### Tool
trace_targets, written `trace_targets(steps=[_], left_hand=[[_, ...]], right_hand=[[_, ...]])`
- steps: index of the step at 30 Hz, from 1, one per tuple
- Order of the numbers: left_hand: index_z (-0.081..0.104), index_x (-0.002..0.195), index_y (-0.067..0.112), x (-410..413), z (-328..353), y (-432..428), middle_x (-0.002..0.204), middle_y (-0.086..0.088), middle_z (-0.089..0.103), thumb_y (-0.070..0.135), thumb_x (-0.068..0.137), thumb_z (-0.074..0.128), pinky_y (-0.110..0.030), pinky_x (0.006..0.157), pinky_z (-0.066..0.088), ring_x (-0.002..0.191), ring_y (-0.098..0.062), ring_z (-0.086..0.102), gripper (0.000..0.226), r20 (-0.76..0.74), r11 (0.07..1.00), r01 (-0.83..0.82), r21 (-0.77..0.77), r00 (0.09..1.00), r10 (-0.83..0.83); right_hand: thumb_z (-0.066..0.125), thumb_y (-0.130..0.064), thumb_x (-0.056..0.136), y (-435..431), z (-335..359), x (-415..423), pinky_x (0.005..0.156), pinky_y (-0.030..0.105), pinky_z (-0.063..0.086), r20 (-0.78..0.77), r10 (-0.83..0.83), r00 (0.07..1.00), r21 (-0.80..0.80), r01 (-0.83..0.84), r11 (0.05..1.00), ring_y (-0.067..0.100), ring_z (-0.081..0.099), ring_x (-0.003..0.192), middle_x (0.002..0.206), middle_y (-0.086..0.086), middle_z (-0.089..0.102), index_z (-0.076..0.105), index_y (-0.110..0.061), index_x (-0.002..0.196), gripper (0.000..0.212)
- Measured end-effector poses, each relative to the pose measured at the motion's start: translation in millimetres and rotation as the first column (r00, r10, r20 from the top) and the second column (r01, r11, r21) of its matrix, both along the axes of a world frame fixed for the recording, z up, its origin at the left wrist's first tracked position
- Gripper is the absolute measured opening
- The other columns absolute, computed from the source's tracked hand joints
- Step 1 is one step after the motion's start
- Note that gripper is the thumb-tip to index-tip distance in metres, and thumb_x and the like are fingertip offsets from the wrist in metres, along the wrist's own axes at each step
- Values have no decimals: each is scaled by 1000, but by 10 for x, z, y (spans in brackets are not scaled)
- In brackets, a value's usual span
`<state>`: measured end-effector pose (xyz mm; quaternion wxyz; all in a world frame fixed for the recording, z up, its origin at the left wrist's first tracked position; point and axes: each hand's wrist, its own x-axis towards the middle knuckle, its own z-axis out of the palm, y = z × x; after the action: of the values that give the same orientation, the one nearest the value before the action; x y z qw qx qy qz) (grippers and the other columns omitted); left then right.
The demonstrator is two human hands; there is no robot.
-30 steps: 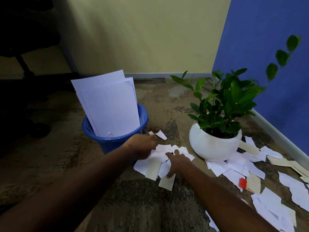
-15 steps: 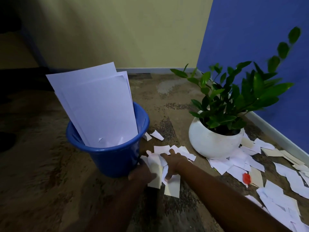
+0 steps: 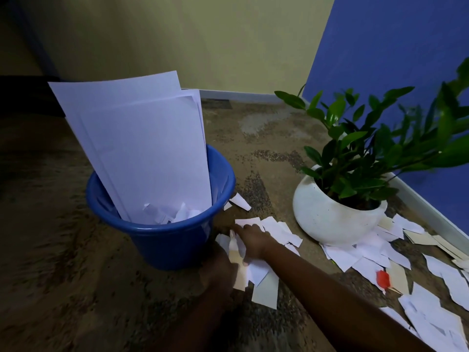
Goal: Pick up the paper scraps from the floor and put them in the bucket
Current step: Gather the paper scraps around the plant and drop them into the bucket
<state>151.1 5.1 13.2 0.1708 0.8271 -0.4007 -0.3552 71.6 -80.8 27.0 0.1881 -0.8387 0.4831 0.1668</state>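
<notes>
1. Head view: a white pot (image 3: 327, 214) with a leafy plant (image 3: 368, 148) stands at 3 o'clock from the bucket (image 3: 165, 242). Loose paper (image 3: 355, 252) litters the floor round the pot's base toward 5 o'clock, with a small red thing (image 3: 382, 277) among it.
2. The bucket holds tall white sheets (image 3: 142, 148) leaning toward 11 o'clock, with torn bits (image 3: 172, 214) at their foot.
3. The scraps (image 3: 258, 271) lie on the floor just beside the bucket, at its 4 o'clock. The right hand (image 3: 251, 241) curls over them with its thumb on the paper. The left hand (image 3: 218, 271) is dark and blurred at the pile's 8 o'clock, and its grip cannot be told.
4. Bare carpet (image 3: 63, 275) lies open toward 9 o'clock. A yellow wall (image 3: 203, 41) closes 12 o'clock and a blue wall (image 3: 393, 47) closes 2 o'clock.
</notes>
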Motion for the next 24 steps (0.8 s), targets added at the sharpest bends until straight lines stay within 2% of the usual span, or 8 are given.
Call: trace_targets(steps=[5, 8, 11, 13, 16, 20, 22, 24], left_hand=[[38, 139, 11, 60, 24, -38, 140, -11, 48, 30, 97, 46, -37, 108, 39, 128, -23, 49, 47, -93, 999, 43, -7, 995, -44], [40, 138, 11, 86, 80, -75, 139, -11, 48, 31, 97, 45, -37, 105, 40, 127, -25, 49, 45, -103, 999, 43, -4, 994, -43], [39, 137, 10, 139, 106, -119, 137, -13, 48, 32, 97, 44, -39, 106, 40, 126, -28, 49, 45, -193, 999, -42, 28, 980, 46], [40, 138, 10, 162, 132, -127, 137, -14, 49, 26, 95, 49, -42, 109, 39, 125, -30, 49, 47, -364, 988, -146, 49, 919, 154], [45, 135, 4, 157, 171, -122, 132, -17, 54, 16, 91, 57, -45, 107, 40, 121, -32, 52, 48, -529, 969, -223, 105, 813, 244], [44, 135, 3, 68, 141, -94, 134, -15, 52, 14, 85, 65, -38, 98, 45, 118, -28, 52, 55, -515, 979, -159, 126, 833, 201], [45, 134, 3, -3, 111, -81, 133, -15, 52, 13, 84, 67, -35, 87, 44, 110, -26, 52, 56, -498, 989, -123, 87, 854, 150], [48, 132, 1, -79, 107, -79, 132, -16, 54, 13, 82, 69, -36, 91, 45, 112, -28, 53, 55, -419, 995, -84, 53, 903, 99]], right_hand=[[59, -10, 87, -4, 59, -280, 97, 29, 38, 367, -200, 908, 32, 203, 979, 26, 48, 124, 135, 12, 54, 48, -9, 132, 46], [61, -9, 86, -37, 163, -490, 67, 23, 31, 509, -358, 783, 97, 361, 928, 26, 57, 101, 108, 18, 62, 60, 0, 116, 31], [57, -15, 91, -83, 248, -719, 53, 26, 27, 553, -495, 671, 179, 485, 856, 18, 51, 82, 82, 4, 55, 64, -4, 90, 13], [55, -22, 93, -99, 243, -855, 57, 24, 33, 484, -568, 665, 216, 538, 814, 19, 53, 79, 80, 4, 56, 62, -9, 83, 18], [56, -28, 92, -33, 118, -926, 71, 16, 39, 339, -549, 764, 241, 494, 836, 28, 56, 115, 119, 17, 60, 57, -1, 120, 39], [63, -43, 84, 53, -75, -754, 110, 35, 32, 195, -442, 875, 141, 421, 896, 27, 33, 136, 146, 11, 35, 47, -12, 133, 60], [66, -36, 82, 83, -129, -623, 106, 36, 35, 223, -464, 857, 134, 444, 886, 30, 35, 133, 142, 13, 37, 49, -11, 130, 57], [66, -24, 81, 120, -181, -552, 91, 33, 40, 275, -533, 800, 149, 512, 846, 31, 46, 123, 133, 16, 47, 51, -7, 124, 49]])
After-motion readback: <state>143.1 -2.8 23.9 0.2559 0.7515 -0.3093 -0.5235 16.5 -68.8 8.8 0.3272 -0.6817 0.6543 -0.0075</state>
